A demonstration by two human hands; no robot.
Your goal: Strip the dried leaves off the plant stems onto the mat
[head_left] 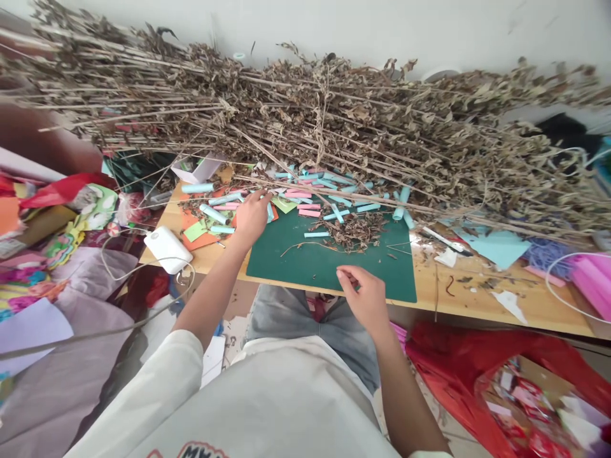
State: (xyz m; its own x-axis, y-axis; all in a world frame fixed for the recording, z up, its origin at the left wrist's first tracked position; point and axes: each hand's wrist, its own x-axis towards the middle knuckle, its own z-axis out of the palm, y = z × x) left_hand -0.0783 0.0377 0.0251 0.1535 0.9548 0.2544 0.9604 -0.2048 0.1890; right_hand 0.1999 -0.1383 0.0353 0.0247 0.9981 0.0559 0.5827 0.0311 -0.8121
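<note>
My left hand (pixel 252 217) reaches over the left part of a pile of small rolled paper tubes, its fingers stretched out and touching or just above them. Blue paper tubes (pixel 214 214) and pink paper tubes (pixel 309 213) lie scattered along the back of a green cutting mat (pixel 286 254). My right hand (pixel 366 294) hovers at the mat's front edge, fingers curled and thumb close to them, with nothing visible in it. Crumbled dry leaves (pixel 358 231) form a small heap on the mat. Behind lies a large bundle of dried leafy stalks (pixel 305 108).
A white power bank (pixel 168 249) with a cable lies left on the wooden table (pixel 477 299). To the right are a pen (pixel 446 242), light blue paper (pixel 496 245) and paper scraps. A red plastic bag (pixel 443 356) hangs below at right. Coloured craft materials crowd the left.
</note>
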